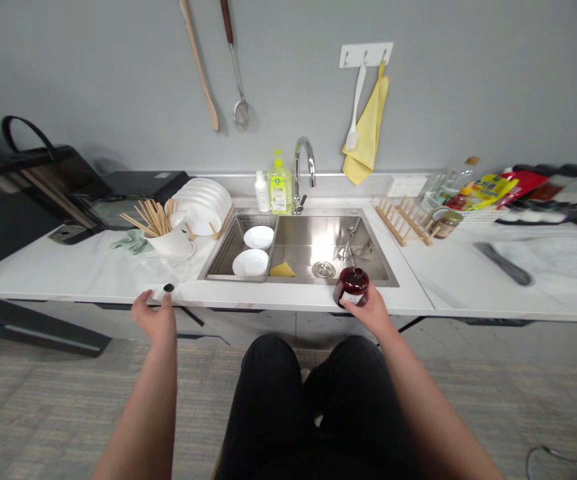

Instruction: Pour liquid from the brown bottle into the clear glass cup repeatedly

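The right hand [374,312] has its fingers closed around a rounded, glossy dark-red jar [353,287] with a pale label, held upright at the front rim of the brushed-steel sink [313,239]. The left hand [155,321] has its fingers curved and parted; a small round black piece [169,288] sits just past the thumb tip, contact unclear. Beyond those fingers, slim wooden chopsticks [154,219] fill a smooth white pot [172,245] on the marble-patterned worktop [93,267].

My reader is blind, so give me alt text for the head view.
A person's right hand holds a red jar by the sink; left hand is near a black disc. Two white bowls sit in a basket.
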A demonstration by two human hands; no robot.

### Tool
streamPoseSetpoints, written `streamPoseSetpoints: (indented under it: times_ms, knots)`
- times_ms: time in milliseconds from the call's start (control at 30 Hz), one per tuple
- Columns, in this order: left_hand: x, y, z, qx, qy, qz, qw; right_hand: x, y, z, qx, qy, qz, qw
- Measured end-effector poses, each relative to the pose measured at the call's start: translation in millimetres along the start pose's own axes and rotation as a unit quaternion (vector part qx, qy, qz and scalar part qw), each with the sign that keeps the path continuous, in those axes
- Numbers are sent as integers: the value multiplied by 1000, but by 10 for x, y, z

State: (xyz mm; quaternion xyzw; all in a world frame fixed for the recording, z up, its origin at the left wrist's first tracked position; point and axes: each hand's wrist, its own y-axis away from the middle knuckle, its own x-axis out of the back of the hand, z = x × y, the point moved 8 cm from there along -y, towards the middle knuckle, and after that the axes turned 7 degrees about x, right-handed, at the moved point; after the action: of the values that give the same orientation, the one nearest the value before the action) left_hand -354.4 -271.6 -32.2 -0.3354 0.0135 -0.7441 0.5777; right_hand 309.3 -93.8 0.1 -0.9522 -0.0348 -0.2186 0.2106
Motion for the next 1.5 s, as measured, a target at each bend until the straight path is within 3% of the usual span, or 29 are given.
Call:
streamPoseSetpoints:
  times_ms: [100,200,300,433,533,633,733,867,1100,1267,1367,1500]
  knots:
    - [280,-93,404,-53,-11,79,995,-14,3,-12,8,-18,5,1000]
    - [362,-197,915,-106,2,59,993,11,23,-34,-2,-56,32,998]
    - [321,-100,1390,-156,32,23,987,122,56,-41,-13,-72,55,996]
    - [-29,435,1827,-201,108,-91,969,484,82,36,3,-52,70,996]
    - [-411,993,2102,-268,152,-195,931,896,91,233,-10,-38,95,995]
    - [-751,1437,2305,-311,169,-264,897,1346,77,447,-23,-20,135,990]
    - [-1015,1722,2461,-340,155,-300,878,1706,33,632,-28,-14,163,986]
    - [-1224,1934,2576,-375,128,-312,864,1940,-48,839,-21,-18,166,986]
    - [-1308,1984,2533,-381,103,-330,858,2008,-115,1098,-43,-3,194,980]
    - [-1303,1942,2524,-362,114,-332,864,1936,-275,1201,-43,34,159,986]
    - [-1294,1941,2538,-355,115,-331,867,1937,-351,1146,-5,49,149,988]
    - [-1249,1929,2556,-356,124,-316,871,2030,-178,638,106,91,277,951]
